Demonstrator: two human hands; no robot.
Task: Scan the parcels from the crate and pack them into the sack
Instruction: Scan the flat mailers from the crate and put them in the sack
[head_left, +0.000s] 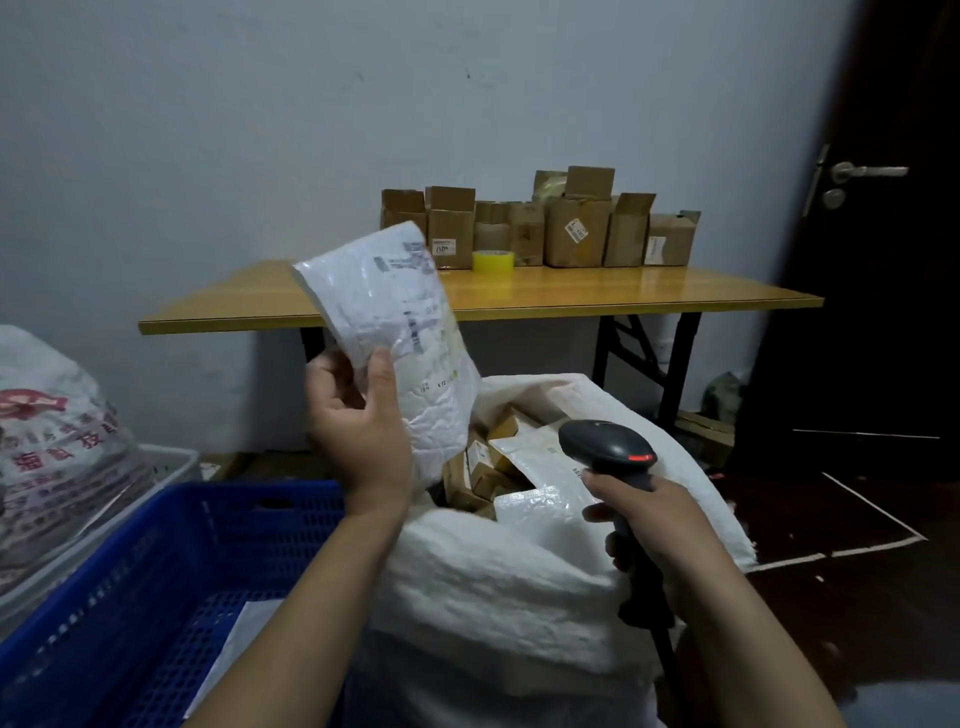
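My left hand grips a white padded mailer parcel by its lower edge and holds it upright above the sack, printed label facing me. My right hand grips the handle of a black barcode scanner, whose red light glows; its head is over the sack's mouth. The open white woven sack stands in front of me, holding small brown boxes and white mailers. The blue plastic crate sits at lower left with a pale parcel on its floor.
A full printed sack lies in a grey bin at the far left. Behind stands a wooden folding table with several cardboard boxes and a yellow tape roll. A dark door is at the right.
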